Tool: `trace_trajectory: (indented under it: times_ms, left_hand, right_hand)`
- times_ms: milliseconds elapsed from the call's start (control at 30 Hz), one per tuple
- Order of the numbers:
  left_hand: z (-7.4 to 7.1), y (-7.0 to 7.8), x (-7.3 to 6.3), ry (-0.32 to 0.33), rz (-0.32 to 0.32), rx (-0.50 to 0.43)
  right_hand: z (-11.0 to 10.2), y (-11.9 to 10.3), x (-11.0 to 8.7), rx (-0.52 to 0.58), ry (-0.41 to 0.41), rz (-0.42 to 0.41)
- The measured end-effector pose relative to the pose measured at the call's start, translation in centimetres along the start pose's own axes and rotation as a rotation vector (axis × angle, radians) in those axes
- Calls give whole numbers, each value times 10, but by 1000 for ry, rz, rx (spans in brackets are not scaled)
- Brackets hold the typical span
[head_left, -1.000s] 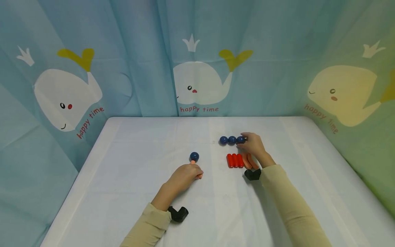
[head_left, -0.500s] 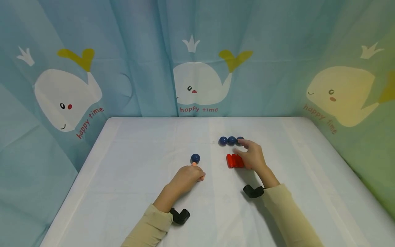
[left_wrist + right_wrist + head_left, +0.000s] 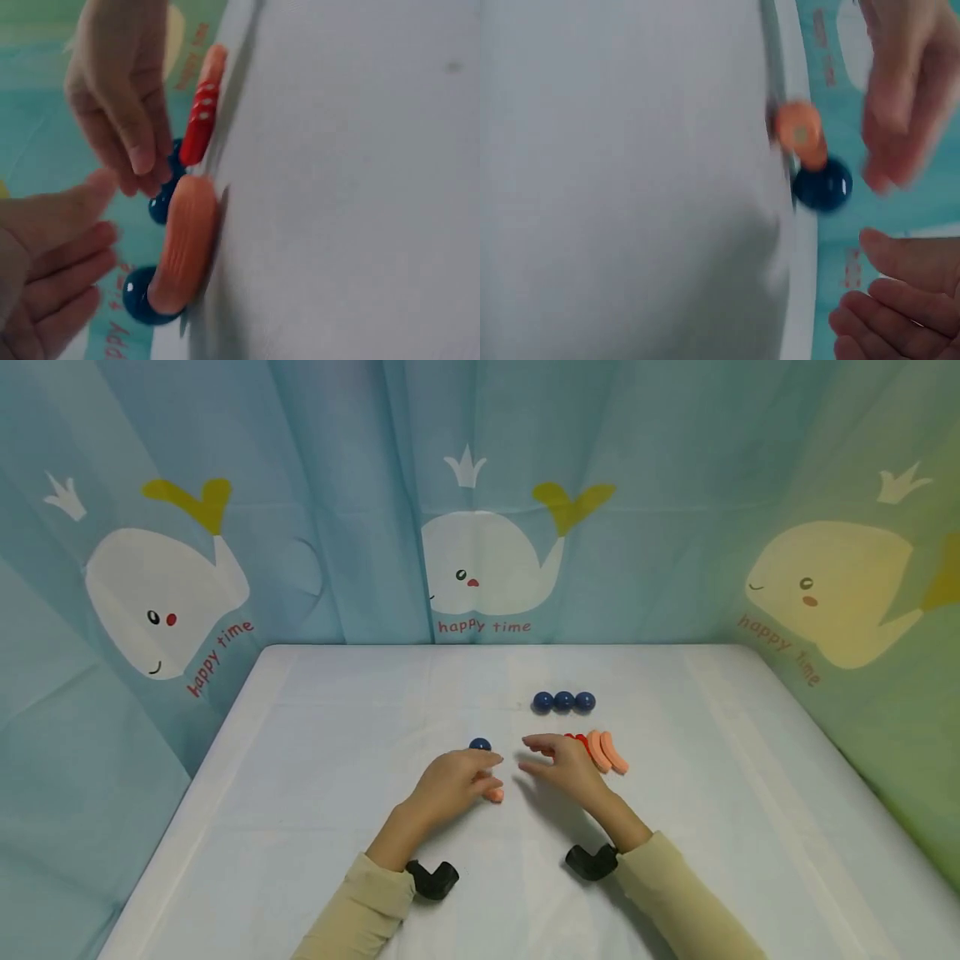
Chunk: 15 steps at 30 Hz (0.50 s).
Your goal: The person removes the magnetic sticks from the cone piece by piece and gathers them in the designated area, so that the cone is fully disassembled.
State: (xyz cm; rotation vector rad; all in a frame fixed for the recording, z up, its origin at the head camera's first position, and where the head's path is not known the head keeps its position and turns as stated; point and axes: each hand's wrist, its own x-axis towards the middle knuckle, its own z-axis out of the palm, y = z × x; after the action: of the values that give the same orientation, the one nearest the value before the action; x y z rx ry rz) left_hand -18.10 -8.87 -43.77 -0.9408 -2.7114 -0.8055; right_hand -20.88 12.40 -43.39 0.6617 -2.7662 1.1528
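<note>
My left hand hovers with thumb and fingers spread, holding nothing, over a curved orange piece on the table. A dark blue ball lies at that piece's far end; the left hand partly covers both in the head view. Facing it, my right hand is also empty, fingers extended toward the left. Behind the right hand are red cylinders, partly hidden by it, which show white dots in the left wrist view. Two more curved orange pieces lie beside them.
Three blue balls sit in a row farther back. A white cloth covers the table, and a blue curtain with printed whales hangs behind it. Black devices are strapped at both wrists.
My right hand has moved left and nearer from the row of blue balls, past the red cylinders. The left hand's fingers have opened off the orange piece.
</note>
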Motion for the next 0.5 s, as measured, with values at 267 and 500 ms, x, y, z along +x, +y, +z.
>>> trace_trajectory:
  times_ms: [267, 500]
  left_hand:
    - [2, -19, 6, 145, -363, -302]
    - [9, -31, 12, 77, -346, -337]
  right_hand:
    - [21, -18, -11, 64, -182, -61]
    - [35, -23, -13, 81, -176, -126]
